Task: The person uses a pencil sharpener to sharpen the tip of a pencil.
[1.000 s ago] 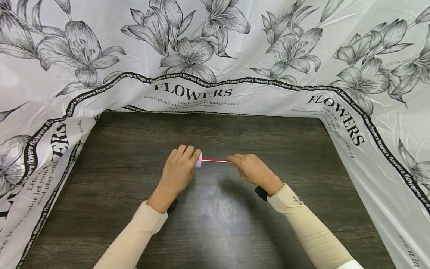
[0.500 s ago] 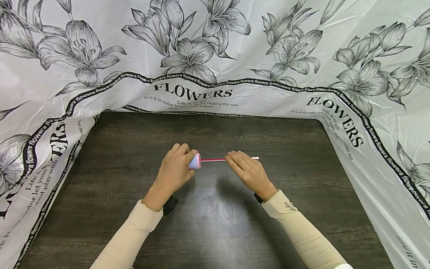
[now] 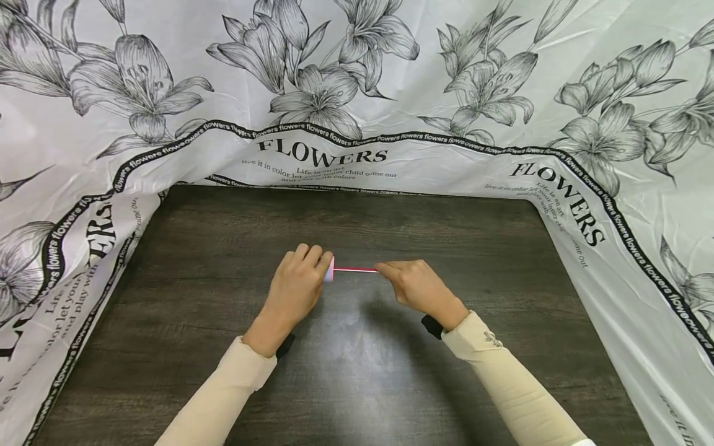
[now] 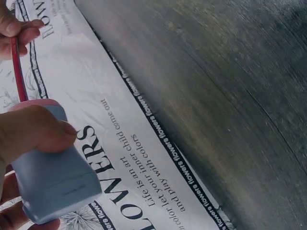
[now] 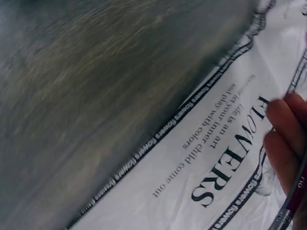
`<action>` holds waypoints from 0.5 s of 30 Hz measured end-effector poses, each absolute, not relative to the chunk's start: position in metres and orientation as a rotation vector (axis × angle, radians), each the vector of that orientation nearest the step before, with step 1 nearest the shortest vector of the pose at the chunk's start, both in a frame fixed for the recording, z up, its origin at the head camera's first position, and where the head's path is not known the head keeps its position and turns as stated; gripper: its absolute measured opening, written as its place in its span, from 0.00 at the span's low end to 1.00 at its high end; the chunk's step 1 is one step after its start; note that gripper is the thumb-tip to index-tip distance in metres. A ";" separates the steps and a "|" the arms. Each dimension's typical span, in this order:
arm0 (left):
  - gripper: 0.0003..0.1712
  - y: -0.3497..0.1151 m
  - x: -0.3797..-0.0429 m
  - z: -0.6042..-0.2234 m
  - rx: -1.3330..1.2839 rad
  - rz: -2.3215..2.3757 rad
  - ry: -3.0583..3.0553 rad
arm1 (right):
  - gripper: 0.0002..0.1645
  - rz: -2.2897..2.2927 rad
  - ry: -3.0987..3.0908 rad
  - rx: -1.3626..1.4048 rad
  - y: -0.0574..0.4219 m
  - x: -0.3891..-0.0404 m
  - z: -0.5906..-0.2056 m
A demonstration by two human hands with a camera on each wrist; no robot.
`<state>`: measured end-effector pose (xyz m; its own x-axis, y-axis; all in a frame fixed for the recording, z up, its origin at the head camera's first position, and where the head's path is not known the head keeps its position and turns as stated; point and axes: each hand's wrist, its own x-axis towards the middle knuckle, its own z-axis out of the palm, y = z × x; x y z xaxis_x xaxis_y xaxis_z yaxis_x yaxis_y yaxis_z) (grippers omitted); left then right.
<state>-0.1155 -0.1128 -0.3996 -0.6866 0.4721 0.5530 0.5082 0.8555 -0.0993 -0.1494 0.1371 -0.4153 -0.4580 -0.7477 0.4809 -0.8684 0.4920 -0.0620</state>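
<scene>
My left hand [image 3: 294,286] grips a rounded blue pencil sharpener [image 4: 57,179] with a pink end; in the head view only a sliver of it shows past the fingers. A red pencil [image 3: 355,269] runs straight out of that pink end to the right. On its other side my right hand [image 3: 422,288] pinches the pencil between thumb and fingers. The pencil's tip is hidden inside the sharpener. In the right wrist view the pencil [image 5: 298,191] shows lettering and a metal band near its end. Both hands are held over the table, level with each other.
The dark wood-grain table [image 3: 357,384] spreads beneath both arms. A white cloth [image 3: 323,164] printed with flowers and lettering borders it at the back and sides. Cream sleeves [image 3: 502,378] cover the forearms, with black straps at the wrists.
Half a second ago my right fingers lay extended over the pencil and its white end showed; now they are bent and hide that end. The left hand has turned, covering more of the sharpener.
</scene>
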 end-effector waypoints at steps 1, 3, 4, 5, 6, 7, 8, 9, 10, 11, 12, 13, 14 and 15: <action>0.21 -0.113 -0.115 -0.401 -0.712 -0.079 -2.441 | 0.22 0.456 -2.395 1.350 0.137 -0.150 -0.413; 0.21 -0.112 -0.115 -0.401 -0.711 -0.085 -2.435 | 0.19 0.477 -2.465 1.345 0.138 -0.150 -0.411; 0.22 -0.112 -0.116 -0.401 -0.707 -0.088 -2.434 | 0.19 0.469 -2.484 1.336 0.138 -0.151 -0.410; 0.22 -0.112 -0.116 -0.401 -0.704 -0.093 -2.434 | 0.20 0.437 -2.485 1.318 0.138 -0.151 -0.411; 0.22 -0.112 -0.117 -0.401 -0.702 -0.101 -2.438 | 0.20 0.395 -2.469 1.298 0.138 -0.152 -0.412; 0.22 -0.111 -0.117 -0.401 -0.696 -0.108 -2.446 | 0.21 0.346 -2.438 1.279 0.137 -0.152 -0.414; 0.23 -0.111 -0.117 -0.400 -0.687 -0.118 -2.455 | 0.23 0.301 -2.392 1.259 0.137 -0.152 -0.416; 0.24 -0.111 -0.117 -0.400 -0.677 -0.128 -2.469 | 0.24 0.262 -2.331 1.238 0.136 -0.151 -0.419; 0.24 -0.111 -0.117 -0.399 -0.669 -0.136 -2.479 | 0.23 0.230 -2.266 1.218 0.136 -0.151 -0.422; 0.25 -0.111 -0.117 -0.399 -0.660 -0.148 -2.491 | 0.21 0.208 -2.202 1.198 0.136 -0.151 -0.425; 0.25 -0.111 -0.117 -0.398 -0.653 -0.162 -2.503 | 0.19 0.197 -2.141 1.186 0.136 -0.150 -0.427; 0.25 -0.112 -0.117 -0.396 -0.648 -0.173 -2.514 | 0.17 0.189 -2.083 1.172 0.136 -0.150 -0.429; 0.25 -0.112 -0.117 -0.395 -0.647 -0.184 -2.523 | 0.16 0.184 -2.030 1.160 0.137 -0.150 -0.431; 0.25 -0.113 -0.117 -0.393 -0.649 -0.194 -2.532 | 0.16 0.183 -1.984 1.150 0.137 -0.151 -0.432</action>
<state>-0.1174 -0.1127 -0.3932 -0.7529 0.4095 0.5151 0.4833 0.8754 0.0105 -0.1511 0.1369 -0.4319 -0.2499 -0.6591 0.7093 -0.7775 0.5732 0.2587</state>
